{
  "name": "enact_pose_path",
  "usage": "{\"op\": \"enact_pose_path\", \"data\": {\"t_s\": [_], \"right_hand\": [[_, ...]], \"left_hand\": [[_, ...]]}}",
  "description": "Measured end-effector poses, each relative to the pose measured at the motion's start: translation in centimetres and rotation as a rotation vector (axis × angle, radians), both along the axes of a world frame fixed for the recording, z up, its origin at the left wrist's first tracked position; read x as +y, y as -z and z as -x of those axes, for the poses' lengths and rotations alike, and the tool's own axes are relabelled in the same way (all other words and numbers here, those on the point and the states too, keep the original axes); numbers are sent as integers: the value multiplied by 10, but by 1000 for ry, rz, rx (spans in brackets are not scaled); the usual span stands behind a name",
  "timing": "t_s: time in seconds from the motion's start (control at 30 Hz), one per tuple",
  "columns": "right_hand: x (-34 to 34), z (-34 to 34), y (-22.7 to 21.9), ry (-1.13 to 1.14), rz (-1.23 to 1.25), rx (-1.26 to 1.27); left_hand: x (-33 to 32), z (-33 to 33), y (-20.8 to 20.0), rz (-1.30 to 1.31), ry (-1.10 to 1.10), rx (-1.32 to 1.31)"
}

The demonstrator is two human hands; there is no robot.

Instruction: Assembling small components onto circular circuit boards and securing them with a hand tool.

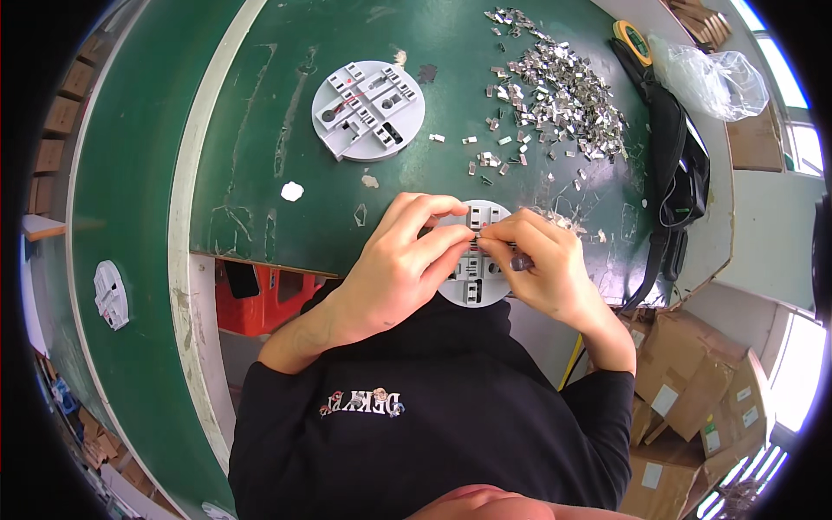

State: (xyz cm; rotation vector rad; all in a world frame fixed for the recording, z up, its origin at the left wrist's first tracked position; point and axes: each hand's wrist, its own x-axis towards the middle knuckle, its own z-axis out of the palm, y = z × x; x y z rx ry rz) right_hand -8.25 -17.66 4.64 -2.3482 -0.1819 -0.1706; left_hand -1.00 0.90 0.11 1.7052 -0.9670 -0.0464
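Our black shirt (468,416) below — left hand (394,260) and right hand (555,269) meet over a grey disc (492,291), fingers pinched together — on what, we can't tell.

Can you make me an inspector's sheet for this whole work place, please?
Surface: green tabletop, scuffed, with pale patches.
Job's things: nearer grey disc under the hands; farther grey disc lying flat; small metal pieces heaped loosely.
Clutter: black bag, clear plastic bag and yellow-rimmed item along the right.
Grippers: left hand and right hand, fingertips close together over the nearer disc; dark round-ended thing in the right; anything pinched is too small to tell.
Cables: thin red wire on the farther disc.
Surroundings: cardboard boxes, lower right.
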Motion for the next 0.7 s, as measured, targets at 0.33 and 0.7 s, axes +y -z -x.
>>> {"op": "enact_pose_path", "data": {"t_s": [0.33, 0.7], "right_hand": [[8, 1, 2, -98, 226, -109], [4, -12, -20, -13, -71, 232]], "left_hand": [[1, -1, 2, 20, 4, 14], [11, -4, 7, -37, 128, 119]]}}
